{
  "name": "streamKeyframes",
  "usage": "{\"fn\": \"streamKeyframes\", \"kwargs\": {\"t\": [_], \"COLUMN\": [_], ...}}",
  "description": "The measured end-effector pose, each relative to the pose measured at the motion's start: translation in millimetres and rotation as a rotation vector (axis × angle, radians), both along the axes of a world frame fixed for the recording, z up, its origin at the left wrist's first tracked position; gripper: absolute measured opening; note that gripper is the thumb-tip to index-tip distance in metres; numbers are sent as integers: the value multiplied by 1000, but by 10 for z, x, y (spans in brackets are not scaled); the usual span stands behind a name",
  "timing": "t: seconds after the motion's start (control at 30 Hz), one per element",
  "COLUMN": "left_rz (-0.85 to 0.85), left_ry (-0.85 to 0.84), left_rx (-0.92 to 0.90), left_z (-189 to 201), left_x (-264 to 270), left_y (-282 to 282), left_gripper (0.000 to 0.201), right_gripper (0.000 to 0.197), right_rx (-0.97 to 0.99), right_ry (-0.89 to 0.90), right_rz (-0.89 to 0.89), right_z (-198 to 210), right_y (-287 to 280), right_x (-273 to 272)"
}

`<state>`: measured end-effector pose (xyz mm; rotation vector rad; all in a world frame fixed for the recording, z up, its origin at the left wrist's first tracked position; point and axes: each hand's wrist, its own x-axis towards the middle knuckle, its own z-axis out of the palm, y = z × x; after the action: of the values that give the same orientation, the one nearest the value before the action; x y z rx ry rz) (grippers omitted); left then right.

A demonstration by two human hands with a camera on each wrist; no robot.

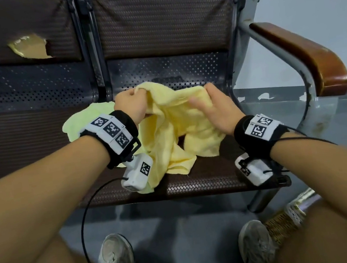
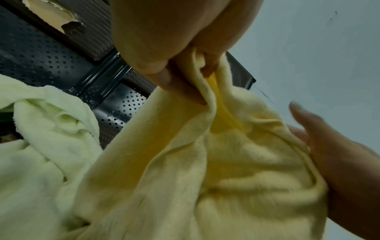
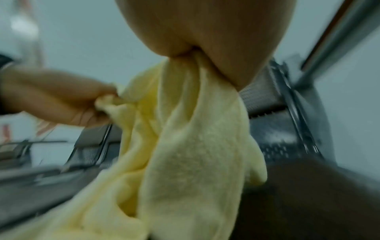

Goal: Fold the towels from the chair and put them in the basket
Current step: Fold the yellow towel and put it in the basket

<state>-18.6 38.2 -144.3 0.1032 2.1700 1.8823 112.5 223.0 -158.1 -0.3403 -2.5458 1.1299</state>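
A crumpled yellow towel (image 1: 174, 129) hangs over the brown chair seat (image 1: 208, 178), lifted between both hands. My left hand (image 1: 132, 106) pinches its upper left edge, with fabric bunched in the fingers (image 2: 180, 91). My right hand (image 1: 211, 103) grips the upper right part of the yellow towel (image 3: 191, 154); cloth runs out from under the palm. A pale green towel (image 1: 81, 122) lies on the seat behind my left wrist, also plain in the left wrist view (image 2: 41, 146). A woven basket (image 1: 281, 225) peeks out on the floor by my right knee.
The seat belongs to a row of metal chairs with perforated backs (image 1: 170, 68); a wooden armrest (image 1: 305, 55) curves up at the right. A torn patch (image 1: 30, 48) shows on the left backrest. My shoes (image 1: 116, 259) stand on the grey floor below the seat edge.
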Motion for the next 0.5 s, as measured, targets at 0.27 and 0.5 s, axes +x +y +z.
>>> {"fn": "streamKeyframes", "kwargs": {"t": [0.27,0.5], "left_rz": [-9,-75], "left_ry": [-178,-33], "left_rx": [170,-137], "left_z": [135,102], "left_x": [33,-6], "left_y": [72,46], "left_gripper": [22,22], "right_gripper": [19,30], "right_rx": [337,289], "right_ry": [-57,120], "right_rz": [83,181], "right_z": [-72,113], "right_y": [89,-153], "right_x": [98,111]}}
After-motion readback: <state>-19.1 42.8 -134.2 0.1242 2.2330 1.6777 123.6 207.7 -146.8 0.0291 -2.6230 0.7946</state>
